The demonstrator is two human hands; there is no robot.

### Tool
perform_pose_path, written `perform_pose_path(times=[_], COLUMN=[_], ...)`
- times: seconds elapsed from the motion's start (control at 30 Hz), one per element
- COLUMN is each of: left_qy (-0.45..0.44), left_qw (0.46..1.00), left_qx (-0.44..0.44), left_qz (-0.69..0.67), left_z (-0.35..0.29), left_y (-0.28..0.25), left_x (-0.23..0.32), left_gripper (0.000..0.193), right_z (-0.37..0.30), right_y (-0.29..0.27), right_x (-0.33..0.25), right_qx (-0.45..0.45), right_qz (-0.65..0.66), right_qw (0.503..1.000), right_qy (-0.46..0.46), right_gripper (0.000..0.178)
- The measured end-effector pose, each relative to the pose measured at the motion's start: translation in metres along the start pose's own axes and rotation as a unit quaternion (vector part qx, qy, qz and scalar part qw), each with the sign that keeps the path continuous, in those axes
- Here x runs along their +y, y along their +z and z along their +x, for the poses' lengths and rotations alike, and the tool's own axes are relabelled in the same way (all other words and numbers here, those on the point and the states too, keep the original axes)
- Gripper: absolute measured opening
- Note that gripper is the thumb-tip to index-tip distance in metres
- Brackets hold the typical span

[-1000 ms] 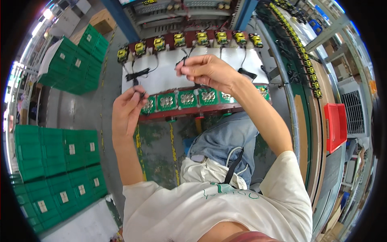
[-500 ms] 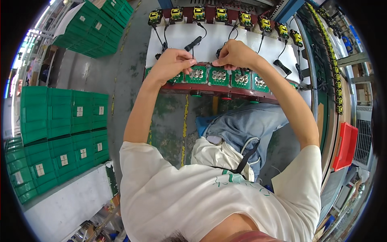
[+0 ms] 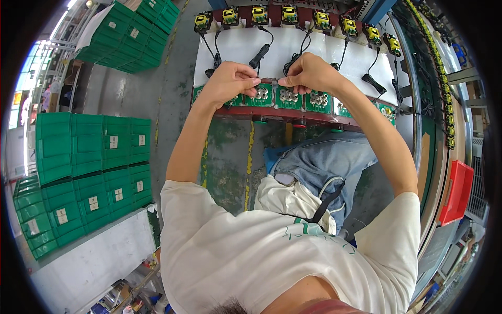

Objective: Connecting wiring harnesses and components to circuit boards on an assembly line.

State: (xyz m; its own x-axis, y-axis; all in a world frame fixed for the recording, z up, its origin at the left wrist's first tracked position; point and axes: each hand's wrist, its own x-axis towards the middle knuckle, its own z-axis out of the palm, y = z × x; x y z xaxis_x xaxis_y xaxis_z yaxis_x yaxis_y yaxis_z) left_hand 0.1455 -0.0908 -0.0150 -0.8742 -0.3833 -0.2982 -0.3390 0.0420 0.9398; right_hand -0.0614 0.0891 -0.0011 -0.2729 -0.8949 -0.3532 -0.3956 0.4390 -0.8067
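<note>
My left hand (image 3: 230, 85) is closed in a pinch above a green circuit board with round metal contacts (image 3: 261, 95). A thin black cable (image 3: 259, 69) runs from a tied black cord bundle (image 3: 259, 55) down to its fingertips. My right hand (image 3: 312, 74) also pinches, thumb against fingers, over the neighbouring green board (image 3: 289, 98); what lies between those fingers is hidden. Beside it, another coiled black cord (image 3: 291, 64) rests on the white sheet (image 3: 238, 44). Yellow-and-black transformer boards (image 3: 260, 14) line the far edge, cords leading from them toward me.
The boards sit in a dark red fixture (image 3: 240, 111) with green and red buttons (image 3: 299, 124) on its front. Stacked green crates (image 3: 89, 146) stand at left. On the right are a metal rail, a red bin (image 3: 456, 191) and a row of more yellow transformers (image 3: 448, 112).
The whole view has shifted slightly, the scene moving right. Both hands keep their pinches over the same boards, with only small finger movement.
</note>
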Motion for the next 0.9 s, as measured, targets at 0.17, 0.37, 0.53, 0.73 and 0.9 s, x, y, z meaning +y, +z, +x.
perform_pose_path(times=[0.17,0.37,0.53,0.73,0.9], left_qy=[-0.009,-0.025,-0.032,-0.036,-0.026], left_qw=[1.0,0.999,0.999,0.999,0.998], left_qx=[0.003,0.011,0.012,0.024,0.046], left_qz=[0.011,0.022,0.025,0.008,-0.044], left_z=[0.002,0.003,0.005,0.003,-0.001], left_y=[0.001,0.003,0.002,0.004,0.012], left_x=[0.0,0.005,0.003,-0.002,0.0], left_gripper=[0.015,0.014,0.018,0.021,0.016], right_z=[0.0,-0.003,-0.004,-0.004,-0.005], right_y=[0.005,0.004,0.005,0.005,0.011], right_x=[-0.002,0.003,0.003,0.003,0.0], right_qx=[0.021,0.026,0.034,0.022,0.043], right_qz=[-0.037,-0.04,-0.025,-0.021,-0.105], right_qw=[0.999,0.999,0.998,0.999,0.991], right_qy=[-0.019,-0.025,-0.043,-0.032,-0.067], right_gripper=[0.031,0.032,0.032,0.03,0.029])
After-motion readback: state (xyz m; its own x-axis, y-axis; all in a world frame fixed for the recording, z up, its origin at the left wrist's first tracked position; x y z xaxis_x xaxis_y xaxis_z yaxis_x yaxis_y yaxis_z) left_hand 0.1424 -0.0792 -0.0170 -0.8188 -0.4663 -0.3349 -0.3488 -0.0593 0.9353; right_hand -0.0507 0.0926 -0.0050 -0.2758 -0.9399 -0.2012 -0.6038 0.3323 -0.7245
